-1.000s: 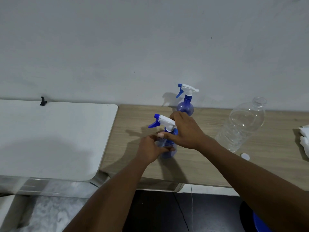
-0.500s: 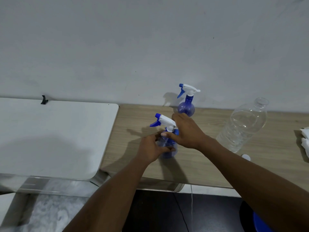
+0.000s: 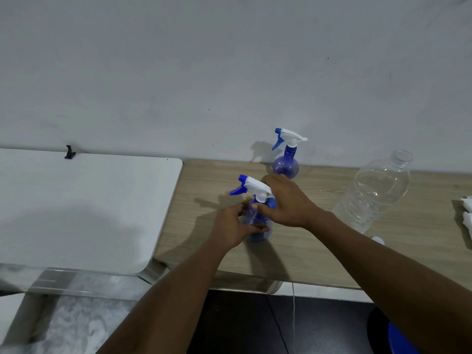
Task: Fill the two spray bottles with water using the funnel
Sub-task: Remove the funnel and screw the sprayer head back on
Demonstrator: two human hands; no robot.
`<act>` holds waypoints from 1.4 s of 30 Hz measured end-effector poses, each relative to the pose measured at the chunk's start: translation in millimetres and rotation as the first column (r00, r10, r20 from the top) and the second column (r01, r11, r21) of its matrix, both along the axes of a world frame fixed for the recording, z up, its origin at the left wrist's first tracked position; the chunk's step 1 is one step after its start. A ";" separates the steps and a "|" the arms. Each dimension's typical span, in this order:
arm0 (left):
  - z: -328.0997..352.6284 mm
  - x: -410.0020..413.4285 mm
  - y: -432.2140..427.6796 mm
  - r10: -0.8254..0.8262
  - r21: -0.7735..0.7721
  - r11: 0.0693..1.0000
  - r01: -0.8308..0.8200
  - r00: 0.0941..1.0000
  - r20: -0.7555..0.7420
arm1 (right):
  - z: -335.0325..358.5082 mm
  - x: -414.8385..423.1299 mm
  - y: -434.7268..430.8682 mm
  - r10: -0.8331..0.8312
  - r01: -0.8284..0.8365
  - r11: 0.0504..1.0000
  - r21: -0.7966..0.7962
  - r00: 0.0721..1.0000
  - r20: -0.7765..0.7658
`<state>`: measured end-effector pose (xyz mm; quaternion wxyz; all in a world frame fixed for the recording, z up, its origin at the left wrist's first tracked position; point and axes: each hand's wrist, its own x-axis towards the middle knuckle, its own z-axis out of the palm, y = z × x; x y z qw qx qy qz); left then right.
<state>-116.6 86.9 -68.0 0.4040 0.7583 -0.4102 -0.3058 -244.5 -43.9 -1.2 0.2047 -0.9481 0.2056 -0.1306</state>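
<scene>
No text, label, brand or number can be read. The near blue plastic spray bottle (image 3: 260,235) and the far blue plastic spray bottle (image 3: 285,167) look plain.

Left hand (image 3: 229,227) grips the body of the near spray bottle (image 3: 257,235) from its left; right hand (image 3: 287,204) curls round its neck from the right; both forearms extended

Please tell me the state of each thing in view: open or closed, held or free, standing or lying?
near spray bottle: upright, spray head on, held.
far spray bottle: upright, spray head on, free.
water bottle: standing, uncapped.
white cap: lying on the table.
left hand: grips the near spray bottle's body.
right hand: grips its neck.
</scene>
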 end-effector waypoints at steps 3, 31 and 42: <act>2.2 -0.2 1.0 -0.004 -0.014 1.000 0.004 1.000 0.005 | -0.7 3.9 2.6 -0.071 0.069 0.996 -0.052 0.997 -0.028; 5.9 -0.3 1.0 -0.010 -0.006 1.000 0.010 0.999 -0.040 | -4.0 2.1 0.4 0.007 -0.006 1.000 -0.008 0.999 0.041; 11.1 -4.5 -0.8 -0.069 0.013 0.997 0.073 0.982 -0.175 | -2.9 -1.0 13.9 -0.150 -0.017 0.863 0.505 0.945 0.289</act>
